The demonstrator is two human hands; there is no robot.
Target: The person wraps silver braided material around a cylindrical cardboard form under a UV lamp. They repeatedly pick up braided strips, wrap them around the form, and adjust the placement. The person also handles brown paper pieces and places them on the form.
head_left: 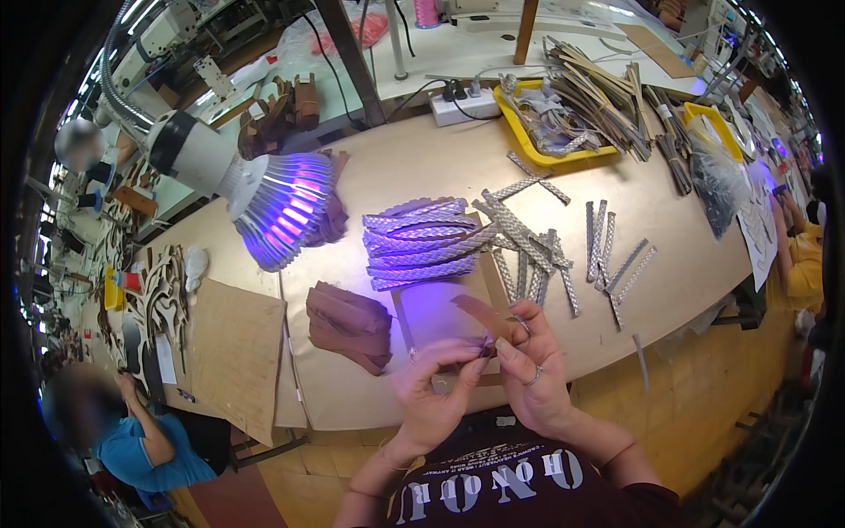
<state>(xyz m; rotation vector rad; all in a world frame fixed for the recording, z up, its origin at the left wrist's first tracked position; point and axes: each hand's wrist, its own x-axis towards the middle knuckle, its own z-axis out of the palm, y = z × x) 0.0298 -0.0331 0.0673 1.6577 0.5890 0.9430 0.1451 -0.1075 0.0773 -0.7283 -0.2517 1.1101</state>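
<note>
Close to the table's near edge, both hands meet at a thin brown leather-like strip (478,313). My right hand (537,374) pinches it between thumb and fingers, and its free end points up and to the left. With thumb and forefinger closed, my left hand (433,377) grips the strip's lower end; the fingers partly cover that spot. A pile of flat brown pieces (349,324) lies to the left of the hands. Beyond them, silver braided straps (422,245) lie side by side in a row, with loose braided lengths (528,242) scattered to their right.
A lamp with a ribbed head (286,207) hangs over the table's left part, casting purple light. At the back stands a yellow tray (563,160) beside bundled strips (607,92). A brown board (236,348) lies at left, near a person in a blue shirt (141,449).
</note>
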